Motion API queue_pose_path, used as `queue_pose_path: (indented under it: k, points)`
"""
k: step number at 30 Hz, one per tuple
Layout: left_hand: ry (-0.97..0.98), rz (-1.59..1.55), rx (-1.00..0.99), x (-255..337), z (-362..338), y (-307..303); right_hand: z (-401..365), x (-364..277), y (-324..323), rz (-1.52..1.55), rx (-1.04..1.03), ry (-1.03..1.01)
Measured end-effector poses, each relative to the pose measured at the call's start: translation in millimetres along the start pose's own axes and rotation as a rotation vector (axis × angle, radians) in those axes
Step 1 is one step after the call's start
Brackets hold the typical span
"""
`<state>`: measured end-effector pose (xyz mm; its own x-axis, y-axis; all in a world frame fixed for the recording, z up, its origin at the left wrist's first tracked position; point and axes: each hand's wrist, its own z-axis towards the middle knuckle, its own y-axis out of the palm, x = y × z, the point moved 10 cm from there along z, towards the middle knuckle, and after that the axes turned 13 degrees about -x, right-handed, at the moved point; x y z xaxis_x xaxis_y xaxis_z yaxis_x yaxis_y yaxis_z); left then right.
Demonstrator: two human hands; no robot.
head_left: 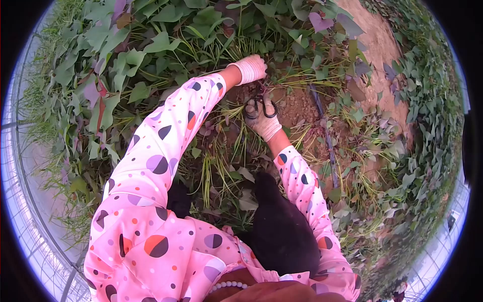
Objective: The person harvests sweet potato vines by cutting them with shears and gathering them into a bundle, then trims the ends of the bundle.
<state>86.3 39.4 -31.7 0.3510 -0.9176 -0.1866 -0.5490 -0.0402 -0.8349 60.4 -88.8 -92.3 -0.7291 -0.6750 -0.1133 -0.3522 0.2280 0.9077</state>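
My left hand [250, 69], in a pale glove with a ribbed cuff, is closed at the edge of the leafy vines [211, 25]. Its fingers appear wrapped around vine stems, though the grip itself is largely hidden. Just below it, my right hand [263, 125], also gloved, holds scissors [260, 108] with black loop handles. The blades point up toward the left hand, among dark reddish stems, and I cannot see whether they are apart. Bare brown soil [297, 108] shows right beside the scissors.
A dark drip hose [324, 128] runs along the soil to the right. Cut-looking pale stems [214, 171] lie around my dark-clad knee [282, 231]. More vines [432, 116] grow beyond a bare dirt strip [380, 55]. Pale sheeting [40, 176] borders the left side.
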Motion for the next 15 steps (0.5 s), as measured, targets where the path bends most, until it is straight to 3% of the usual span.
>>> queue_pose_path:
  k: [11, 13, 15]
  points:
    - [-0.049, -0.023, 0.046, -2, -16, 10, -12, -1, -18, -0.344, 0.249, 0.064]
    - [-0.100, -0.150, 0.177, -16, -30, 4, -33, -16, -16, -0.771, 0.447, 0.071]
    - [-0.236, -0.272, 0.228, -44, -55, 0, -36, -12, -18, -0.895, 0.424, 0.129]
